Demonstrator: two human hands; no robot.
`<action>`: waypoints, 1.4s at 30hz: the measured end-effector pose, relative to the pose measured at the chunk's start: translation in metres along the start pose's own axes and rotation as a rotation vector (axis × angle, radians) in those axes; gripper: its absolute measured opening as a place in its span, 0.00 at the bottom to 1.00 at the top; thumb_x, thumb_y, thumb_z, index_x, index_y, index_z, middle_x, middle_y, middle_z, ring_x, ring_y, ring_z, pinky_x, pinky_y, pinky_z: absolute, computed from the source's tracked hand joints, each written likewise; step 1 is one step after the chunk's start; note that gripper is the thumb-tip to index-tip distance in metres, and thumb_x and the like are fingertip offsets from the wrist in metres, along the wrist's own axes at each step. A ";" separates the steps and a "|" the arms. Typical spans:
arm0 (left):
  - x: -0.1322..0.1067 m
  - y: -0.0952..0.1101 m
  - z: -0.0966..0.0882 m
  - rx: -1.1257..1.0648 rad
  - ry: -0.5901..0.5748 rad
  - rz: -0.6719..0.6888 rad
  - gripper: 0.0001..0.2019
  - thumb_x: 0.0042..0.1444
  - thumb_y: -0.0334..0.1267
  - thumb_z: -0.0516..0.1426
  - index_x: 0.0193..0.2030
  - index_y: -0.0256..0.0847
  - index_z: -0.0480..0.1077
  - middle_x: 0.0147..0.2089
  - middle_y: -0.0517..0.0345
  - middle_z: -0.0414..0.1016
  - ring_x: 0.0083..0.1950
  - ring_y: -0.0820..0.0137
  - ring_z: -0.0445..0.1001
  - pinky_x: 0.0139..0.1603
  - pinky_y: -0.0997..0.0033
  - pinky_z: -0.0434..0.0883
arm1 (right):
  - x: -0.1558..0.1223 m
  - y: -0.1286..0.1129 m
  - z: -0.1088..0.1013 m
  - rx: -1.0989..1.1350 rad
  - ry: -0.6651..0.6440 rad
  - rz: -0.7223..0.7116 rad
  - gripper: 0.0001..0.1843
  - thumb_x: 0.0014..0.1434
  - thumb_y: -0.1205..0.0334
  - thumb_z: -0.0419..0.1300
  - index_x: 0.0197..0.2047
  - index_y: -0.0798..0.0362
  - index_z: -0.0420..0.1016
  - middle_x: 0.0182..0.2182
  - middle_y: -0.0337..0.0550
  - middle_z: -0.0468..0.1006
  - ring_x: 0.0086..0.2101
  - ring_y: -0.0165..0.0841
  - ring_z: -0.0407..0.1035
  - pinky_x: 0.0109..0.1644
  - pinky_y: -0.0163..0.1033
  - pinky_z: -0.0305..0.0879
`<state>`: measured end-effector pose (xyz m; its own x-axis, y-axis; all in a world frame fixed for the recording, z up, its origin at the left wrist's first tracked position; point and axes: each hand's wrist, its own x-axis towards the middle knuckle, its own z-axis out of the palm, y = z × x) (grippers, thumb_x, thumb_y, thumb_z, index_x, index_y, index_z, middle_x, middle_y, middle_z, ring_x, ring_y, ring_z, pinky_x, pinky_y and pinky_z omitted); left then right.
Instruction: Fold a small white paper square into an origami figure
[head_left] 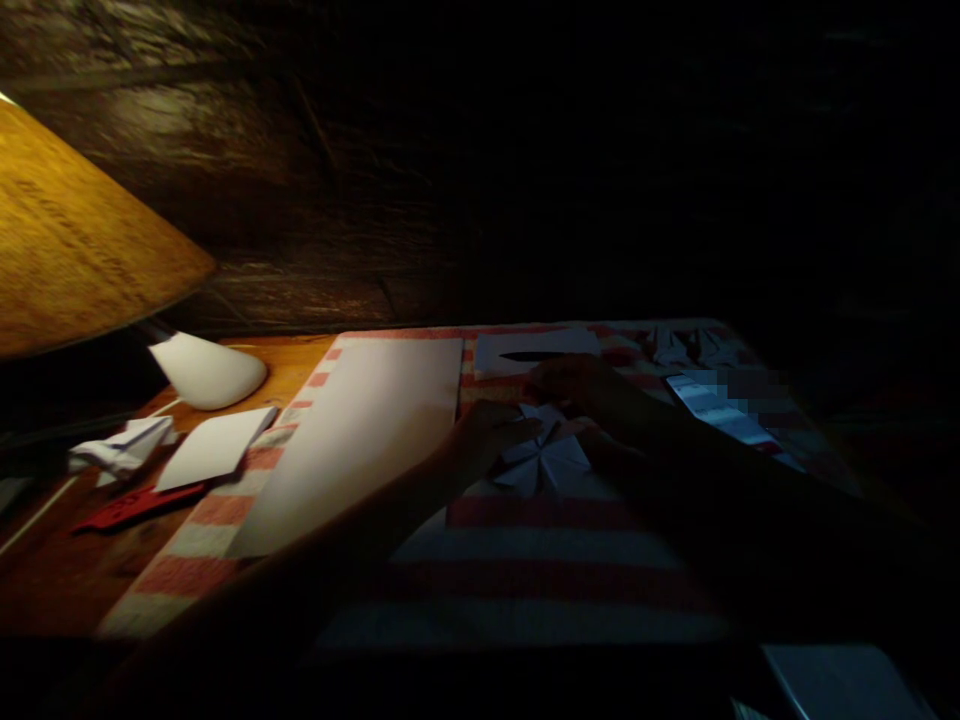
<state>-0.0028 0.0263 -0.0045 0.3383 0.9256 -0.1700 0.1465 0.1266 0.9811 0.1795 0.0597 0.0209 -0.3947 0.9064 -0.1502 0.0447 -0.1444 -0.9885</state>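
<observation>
A white folded paper (pixel 538 462) with several pointed flaps fanning from its middle rests low over the striped cloth. My left hand (pixel 486 436) reaches in from the left, its fingers closed on the paper's upper left flap. Opposite it, my right hand (pixel 576 388) curls around the paper's upper right side, mostly in shadow. Just beyond the right hand, a dark slim pointed object (pixel 531 356) lies over a white sheet (pixel 491 362); its right end is hidden behind the hand, and I cannot tell its kind.
A large white sheet (pixel 375 400) covers the left of the red-and-white striped cloth (pixel 199 510). Left stand a lamp (pixel 210 372), crumpled paper (pixel 131 448), a curled sheet (pixel 217 448) and a red tool (pixel 139 508). Right are a lit phone (pixel 712 408) and folded paper pieces (pixel 669 346).
</observation>
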 end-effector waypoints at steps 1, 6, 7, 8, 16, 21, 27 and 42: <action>0.002 -0.001 -0.001 -0.025 0.014 -0.012 0.23 0.44 0.53 0.66 0.17 0.40 0.61 0.18 0.67 0.57 0.20 0.79 0.53 0.23 0.74 0.49 | 0.002 -0.001 0.001 0.022 0.014 0.036 0.19 0.57 0.44 0.67 0.31 0.53 0.78 0.30 0.42 0.78 0.25 0.28 0.65 0.28 0.35 0.59; 0.009 -0.008 -0.007 -0.036 0.079 0.001 0.23 0.47 0.54 0.65 0.19 0.40 0.61 0.17 0.68 0.56 0.19 0.78 0.54 0.22 0.74 0.49 | 0.011 0.001 0.009 0.188 -0.064 0.127 0.22 0.57 0.41 0.66 0.33 0.54 0.77 0.24 0.40 0.74 0.22 0.29 0.63 0.24 0.36 0.54; 0.010 -0.009 -0.008 -0.031 0.082 0.015 0.24 0.47 0.54 0.65 0.19 0.40 0.61 0.18 0.68 0.56 0.20 0.78 0.54 0.22 0.74 0.50 | 0.013 0.004 0.011 0.210 -0.075 0.092 0.19 0.55 0.43 0.68 0.32 0.53 0.76 0.23 0.38 0.73 0.22 0.28 0.62 0.25 0.36 0.54; 0.011 -0.010 -0.008 -0.026 0.082 0.023 0.24 0.46 0.55 0.65 0.18 0.40 0.61 0.18 0.68 0.56 0.20 0.78 0.54 0.23 0.74 0.50 | 0.015 0.007 0.013 0.221 -0.089 0.063 0.17 0.52 0.47 0.70 0.31 0.53 0.76 0.23 0.37 0.74 0.22 0.28 0.63 0.26 0.35 0.56; 0.004 -0.002 -0.015 0.122 -0.045 -0.067 0.28 0.44 0.56 0.68 0.16 0.40 0.58 0.17 0.70 0.52 0.19 0.80 0.49 0.22 0.74 0.45 | 0.020 0.028 0.002 0.162 -0.256 0.032 0.11 0.44 0.58 0.74 0.29 0.56 0.82 0.23 0.37 0.78 0.24 0.27 0.67 0.32 0.36 0.61; 0.000 0.006 -0.020 0.154 -0.185 -0.158 0.25 0.43 0.55 0.69 0.18 0.39 0.63 0.17 0.69 0.55 0.19 0.81 0.50 0.21 0.75 0.46 | 0.016 0.031 -0.004 0.030 -0.288 0.000 0.11 0.45 0.59 0.75 0.24 0.57 0.80 0.20 0.35 0.75 0.21 0.24 0.62 0.28 0.34 0.55; -0.002 0.011 -0.022 0.190 -0.187 -0.119 0.25 0.43 0.51 0.70 0.16 0.39 0.61 0.17 0.70 0.53 0.19 0.81 0.50 0.21 0.75 0.46 | 0.013 0.036 0.002 0.004 -0.243 -0.128 0.14 0.46 0.58 0.74 0.23 0.57 0.76 0.21 0.33 0.72 0.22 0.24 0.61 0.29 0.34 0.56; -0.003 0.011 -0.018 -0.096 -0.078 -0.037 0.13 0.40 0.42 0.72 0.26 0.35 0.77 0.24 0.61 0.76 0.25 0.76 0.69 0.27 0.76 0.64 | 0.008 0.036 0.011 0.140 -0.044 -0.189 0.18 0.45 0.54 0.76 0.21 0.55 0.73 0.22 0.36 0.74 0.25 0.26 0.63 0.31 0.35 0.58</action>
<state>-0.0193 0.0314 0.0081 0.4059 0.8897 -0.2089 0.0716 0.1969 0.9778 0.1674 0.0575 -0.0157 -0.4241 0.9047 0.0413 -0.1605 -0.0302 -0.9866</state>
